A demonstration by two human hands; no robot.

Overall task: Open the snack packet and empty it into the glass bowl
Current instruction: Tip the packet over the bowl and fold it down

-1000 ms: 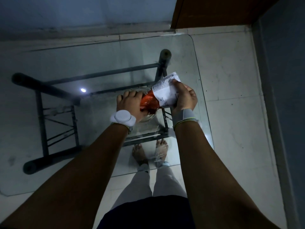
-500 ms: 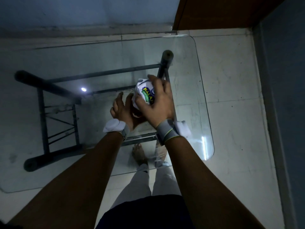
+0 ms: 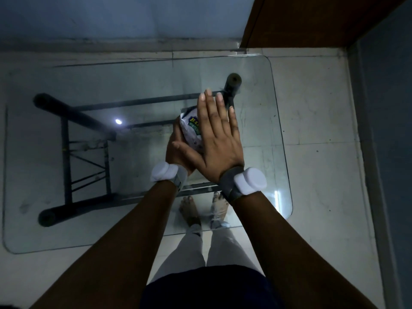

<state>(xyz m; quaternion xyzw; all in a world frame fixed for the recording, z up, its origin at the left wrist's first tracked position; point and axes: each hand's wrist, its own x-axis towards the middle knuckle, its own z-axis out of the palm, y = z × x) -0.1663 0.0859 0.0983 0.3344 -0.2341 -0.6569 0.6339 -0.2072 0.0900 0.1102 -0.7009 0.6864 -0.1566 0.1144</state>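
The crumpled white snack packet point(image 3: 190, 128), with a blue and green logo, lies in the palm of my left hand point(image 3: 176, 150), which cups it from below. My right hand point(image 3: 219, 139) is laid flat on top of the packet, fingers straight and pressed together, so the packet is squashed between the two palms. Both hands hover over the right half of the glass table point(image 3: 263, 121). The glass bowl is hidden beneath my hands.
The table's dark metal frame point(image 3: 66, 152) shows through the glass top, along with my bare feet point(image 3: 189, 208) on the tiled floor. A brown wooden door point(image 3: 312, 21) stands at the back right, and a wall point(image 3: 388, 130) runs along the right.
The packet went from being tipped, orange inside showing, to being balled up between both hands. My right hand has now opened flat on top of it, and both hands have lifted slightly.
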